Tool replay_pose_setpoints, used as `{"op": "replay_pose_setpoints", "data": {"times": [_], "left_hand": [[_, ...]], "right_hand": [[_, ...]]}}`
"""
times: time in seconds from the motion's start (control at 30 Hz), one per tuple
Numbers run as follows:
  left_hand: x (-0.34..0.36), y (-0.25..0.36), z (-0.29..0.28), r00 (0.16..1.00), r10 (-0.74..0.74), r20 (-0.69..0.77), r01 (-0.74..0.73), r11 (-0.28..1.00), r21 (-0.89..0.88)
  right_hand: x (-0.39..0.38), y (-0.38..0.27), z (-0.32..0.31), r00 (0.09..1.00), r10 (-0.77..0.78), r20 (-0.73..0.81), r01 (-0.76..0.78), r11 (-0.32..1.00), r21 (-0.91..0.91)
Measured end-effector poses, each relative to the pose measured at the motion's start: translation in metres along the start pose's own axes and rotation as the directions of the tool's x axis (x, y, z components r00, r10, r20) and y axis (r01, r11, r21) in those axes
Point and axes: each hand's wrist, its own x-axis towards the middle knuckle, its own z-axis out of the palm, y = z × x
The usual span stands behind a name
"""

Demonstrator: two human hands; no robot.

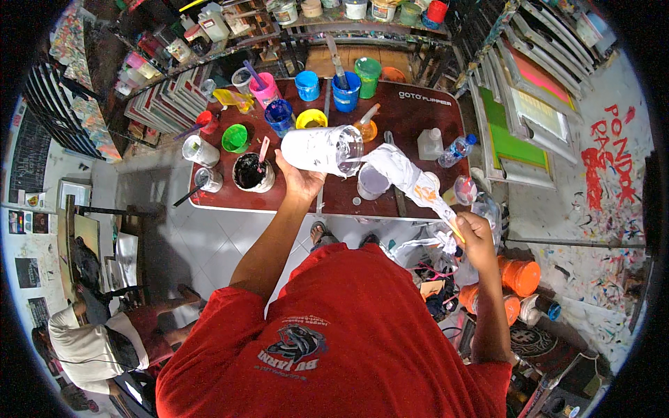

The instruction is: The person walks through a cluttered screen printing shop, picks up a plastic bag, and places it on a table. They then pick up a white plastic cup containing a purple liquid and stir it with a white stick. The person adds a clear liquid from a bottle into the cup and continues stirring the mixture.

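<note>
One white tub [311, 148] rests on cupped left fingers [282, 161]; right fingers [471, 227] clasp a paint-coated tool [417, 184].

A white jar [317, 148] is tipped on its side above the middle of the table [408, 120], mouth facing right. A spatula [410, 179], thickly coated in white with orange smears, slants from beside that mouth toward the near right.

wht lettering [425, 98] on dk-red tabletop [408, 122], red painted caps [610, 132] on wht wall [575, 233], pale print [296, 359] on red tee [380, 299]
</note>
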Motion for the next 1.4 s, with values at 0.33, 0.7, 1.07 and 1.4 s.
{"op": "replay_pose_setpoints", "data": {"times": [0.33,0.7,1.07,1.4], "left_hand": [[0.001,-0.020,-0.057,0.990,-0.003,-0.138,0.012,0.998,0.063],[-0.004,-0.025,-0.061,0.975,0.004,-0.222,0.004,0.999,0.035],[-0.015,-0.019,-0.093,0.957,0.002,-0.291,0.000,1.000,0.005],[-0.025,-0.013,-0.159,0.916,-0.102,-0.389,0.075,0.994,-0.085]], "right_hand": [[0.042,0.036,-0.006,0.995,0.061,0.085,-0.027,0.933,-0.360],[0.123,0.028,0.055,0.980,-0.065,0.187,0.198,0.321,-0.926],[0.122,0.054,0.102,0.951,-0.234,0.203,0.197,-0.052,-0.979],[0.123,0.050,0.108,0.967,-0.183,0.177,0.171,-0.050,-0.984]]}}
